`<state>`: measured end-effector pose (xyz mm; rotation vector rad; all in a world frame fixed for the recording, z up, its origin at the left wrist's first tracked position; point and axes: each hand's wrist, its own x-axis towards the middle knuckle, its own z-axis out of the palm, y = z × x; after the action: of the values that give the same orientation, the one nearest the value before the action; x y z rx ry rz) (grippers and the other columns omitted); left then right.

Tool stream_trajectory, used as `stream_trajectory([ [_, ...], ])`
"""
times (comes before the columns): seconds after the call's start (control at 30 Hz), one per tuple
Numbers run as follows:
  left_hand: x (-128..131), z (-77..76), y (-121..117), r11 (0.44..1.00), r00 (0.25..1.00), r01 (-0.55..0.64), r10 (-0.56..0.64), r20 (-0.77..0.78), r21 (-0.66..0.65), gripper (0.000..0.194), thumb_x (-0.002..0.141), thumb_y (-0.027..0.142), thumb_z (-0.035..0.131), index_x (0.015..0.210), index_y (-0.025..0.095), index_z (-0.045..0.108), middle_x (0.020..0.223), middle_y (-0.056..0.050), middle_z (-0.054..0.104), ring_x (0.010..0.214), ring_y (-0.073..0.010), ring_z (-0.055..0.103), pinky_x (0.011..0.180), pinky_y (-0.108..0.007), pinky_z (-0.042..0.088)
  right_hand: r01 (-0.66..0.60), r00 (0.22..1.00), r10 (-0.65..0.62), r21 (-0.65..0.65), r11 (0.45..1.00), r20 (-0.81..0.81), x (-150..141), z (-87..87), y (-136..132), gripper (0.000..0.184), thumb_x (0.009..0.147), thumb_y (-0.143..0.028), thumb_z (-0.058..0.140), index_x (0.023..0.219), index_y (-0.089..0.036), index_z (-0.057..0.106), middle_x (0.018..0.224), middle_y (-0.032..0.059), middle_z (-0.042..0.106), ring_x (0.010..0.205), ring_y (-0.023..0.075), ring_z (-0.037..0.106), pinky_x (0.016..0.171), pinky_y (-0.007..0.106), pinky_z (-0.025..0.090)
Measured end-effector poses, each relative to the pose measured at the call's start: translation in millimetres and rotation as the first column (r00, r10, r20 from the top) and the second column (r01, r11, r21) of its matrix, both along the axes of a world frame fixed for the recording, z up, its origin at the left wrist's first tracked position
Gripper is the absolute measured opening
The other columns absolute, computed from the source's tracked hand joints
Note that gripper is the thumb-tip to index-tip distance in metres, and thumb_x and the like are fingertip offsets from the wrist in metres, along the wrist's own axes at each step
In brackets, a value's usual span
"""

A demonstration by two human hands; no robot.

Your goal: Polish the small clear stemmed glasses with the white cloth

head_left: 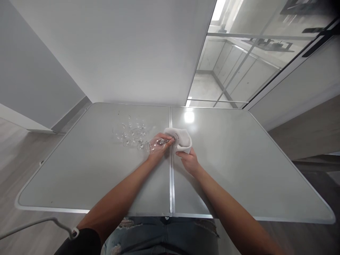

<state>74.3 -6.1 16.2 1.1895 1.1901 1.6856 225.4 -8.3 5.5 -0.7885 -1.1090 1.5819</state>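
Holding a stemmed glass (158, 142) and a white cloth (183, 135) together above the table (225, 170).
The left hand (159, 152) has its fingers closed narrowly round the stem, with the glass tilted sideways, bowl towards 9 o'clock and foot towards 3 o'clock, against the cloth. The right hand (189, 162), at 4 o'clock from the foot, grips the cloth's lower edge between thumb and fingers; those under the fabric are hidden. More clear glasses (136, 133) cluster at 10 o'clock from the left hand, while the metal seam (171, 180) runs from 12 to 6 o'clock.
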Motion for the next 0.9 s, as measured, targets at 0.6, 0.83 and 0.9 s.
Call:
stream_trajectory([
  [0.6, 1, 5.4, -5, 0.997, 0.999, -0.039, 0.039, -0.009, -0.067, 0.024, 0.074, 0.043, 0.084, 0.077, 0.022, 0.073, 0.08, -0.003, 0.069, 0.075, -0.0163, 0.065, 0.074, -0.032, 0.051, 0.254, 0.967, -0.252, -0.045, 0.966, 0.036, 21, 17.5, 16, 0.02, 0.08, -0.038, 0.073, 0.089, -0.021, 0.067, 0.085, 0.0002, 0.069, 0.082, 0.0213, 0.064, 0.077, 0.032, 0.051],
  [0.83, 0, -3.1, -1, 0.991, 0.995, -0.07, 0.062, -0.077, -0.115, 0.026, 0.074, 0.043, 0.083, 0.076, 0.02, 0.072, 0.078, -0.002, 0.069, 0.075, -0.0161, 0.063, 0.073, -0.03, 0.049, 0.123, 0.99, -0.129, 0.091, 0.988, 0.063, 34, 43.1, 14, 0.035, 0.073, -0.022, 0.063, 0.108, -0.026, 0.064, 0.085, -0.0023, 0.068, 0.058, 0.014, 0.052, 0.059, 0.029, 0.043],
  [0.9, 0, -5.9, 0, 0.992, 0.995, -0.042, 0.031, -0.094, -0.116, 0.026, 0.075, 0.043, 0.082, 0.076, 0.02, 0.071, 0.077, -0.002, 0.069, 0.075, -0.0167, 0.064, 0.073, -0.03, 0.049, 0.027, 0.981, -0.056, 0.156, 0.987, 0.186, 35, 42.5, 14, 0.045, 0.073, -0.02, 0.059, 0.117, -0.027, 0.064, 0.078, -0.0041, 0.066, 0.052, 0.0129, 0.047, 0.057, 0.029, 0.042],
])
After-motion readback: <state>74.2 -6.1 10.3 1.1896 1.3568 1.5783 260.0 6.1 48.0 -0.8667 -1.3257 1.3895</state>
